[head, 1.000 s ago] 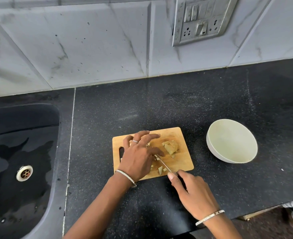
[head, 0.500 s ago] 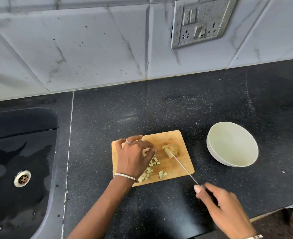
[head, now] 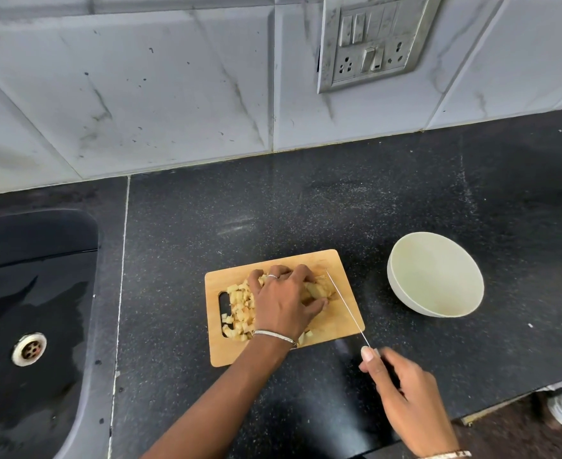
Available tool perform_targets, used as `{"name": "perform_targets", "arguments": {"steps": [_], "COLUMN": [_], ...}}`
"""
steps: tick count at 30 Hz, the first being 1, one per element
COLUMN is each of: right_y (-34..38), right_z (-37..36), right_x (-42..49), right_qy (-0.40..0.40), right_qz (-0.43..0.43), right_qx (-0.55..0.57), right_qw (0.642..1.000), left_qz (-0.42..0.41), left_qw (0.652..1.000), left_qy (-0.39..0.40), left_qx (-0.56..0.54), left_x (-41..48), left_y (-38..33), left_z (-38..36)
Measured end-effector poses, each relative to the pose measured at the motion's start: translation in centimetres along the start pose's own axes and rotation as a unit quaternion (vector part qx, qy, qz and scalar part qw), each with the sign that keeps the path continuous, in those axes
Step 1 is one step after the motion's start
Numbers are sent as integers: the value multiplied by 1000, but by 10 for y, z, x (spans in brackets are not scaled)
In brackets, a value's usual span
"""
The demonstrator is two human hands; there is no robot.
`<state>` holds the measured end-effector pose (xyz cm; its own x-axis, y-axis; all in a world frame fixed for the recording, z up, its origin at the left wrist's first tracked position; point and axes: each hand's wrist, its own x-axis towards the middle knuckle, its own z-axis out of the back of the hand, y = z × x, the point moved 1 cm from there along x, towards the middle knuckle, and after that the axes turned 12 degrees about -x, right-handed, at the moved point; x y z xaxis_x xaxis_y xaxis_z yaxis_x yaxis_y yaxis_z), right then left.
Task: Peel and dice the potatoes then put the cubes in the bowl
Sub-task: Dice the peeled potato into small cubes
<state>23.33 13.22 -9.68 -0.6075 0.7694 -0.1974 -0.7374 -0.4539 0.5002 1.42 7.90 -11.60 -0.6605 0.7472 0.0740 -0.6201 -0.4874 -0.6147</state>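
Head view looked down on a black speckled worktop (head: 306, 207) with a wooden board (head: 233, 352) near its front edge. The left hand (head: 286, 299) lay on the board, its fingers (head: 306, 271) curled down over a piece of potato (head: 317, 290) and holding it against the wood. A ring (head: 272, 276) sat on one finger and a thin bracelet (head: 274, 336) on the wrist.

Potato cubes (head: 240, 309) were heaped on the left half of the board, beside and partly under that hand, some lying over the board's handle slot. One or two more lay near the front edge by the wrist.

The right hand (head: 405, 399) was off the board, over the worktop in front of its right corner. It gripped the knife (head: 347, 306) by the handle, fingers wrapped round it and the forefinger (head: 369, 354) stretched along the top. The thin blade ran up and to the left across the right side of the board, its tip just right of the potato. Whether the edge touched the wood could not be told.

A pale bowl (head: 438, 273) stood on the worktop to the right of the board, apart from it.

At far left was a dark sink (head: 41, 260), wet, with a metal drain (head: 29, 348). Grey-veined tiles (head: 140, 94) backed the worktop, with a switch plate (head: 372, 41) set in them.
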Motion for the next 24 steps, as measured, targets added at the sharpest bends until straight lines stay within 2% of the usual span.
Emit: {"name": "perform_targets", "arguments": {"steps": [9,19,24], "right_y": [3,7,9], "right_z": [-3,-18,-21], "right_x": [5,9,12], "right_qy": [-12,27,34], "right_qz": [-6,18,20], "right_qx": [-4,-20,-39], "right_qw": [1000,999,998], "left_qz": [7,40,37], "left_qw": [1000,998,999], "left_qy": [-6,-4,9], "left_qx": [-22,-47,-8], "left_x": [-3,-16,-17], "left_y": [8,21,19], "left_z": [2,18,21]}}
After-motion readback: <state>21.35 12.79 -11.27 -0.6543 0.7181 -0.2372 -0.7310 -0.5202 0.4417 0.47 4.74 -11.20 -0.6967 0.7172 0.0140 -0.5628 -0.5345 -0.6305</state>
